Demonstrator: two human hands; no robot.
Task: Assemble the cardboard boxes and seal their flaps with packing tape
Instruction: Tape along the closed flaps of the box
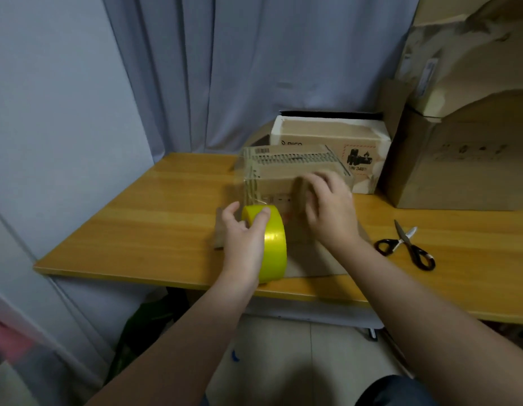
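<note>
- The small cardboard box stands near the middle of the table, on a flat piece of cardboard that reaches toward the near edge.
- A strip of clear tape runs up from the roll to the box's left edge at about 9 o'clock on the box. The step in hand looks like laying tape over the flaps.
- The left hand grips the yellow tape roll at 7 o'clock from the box, fingers curled over its rim.
- The right hand lies on the box's near face with fingers spread. It is blurred and appears to press, clasping nothing.
- To do it well, the roll should pull away taut and low while the right hand smooths the strip flat along the seam, so that no wrinkles or bubbles form. The box looks light and may slide unless it is held down.
- The scissors lie at 4 o'clock, near enough to reach for the cut.
- A printed box sits just behind at 12 o'clock, and larger boxes crowd 2 o'clock, which leaves little room to turn the small one that way.
- A curtain hangs behind the table.
</note>
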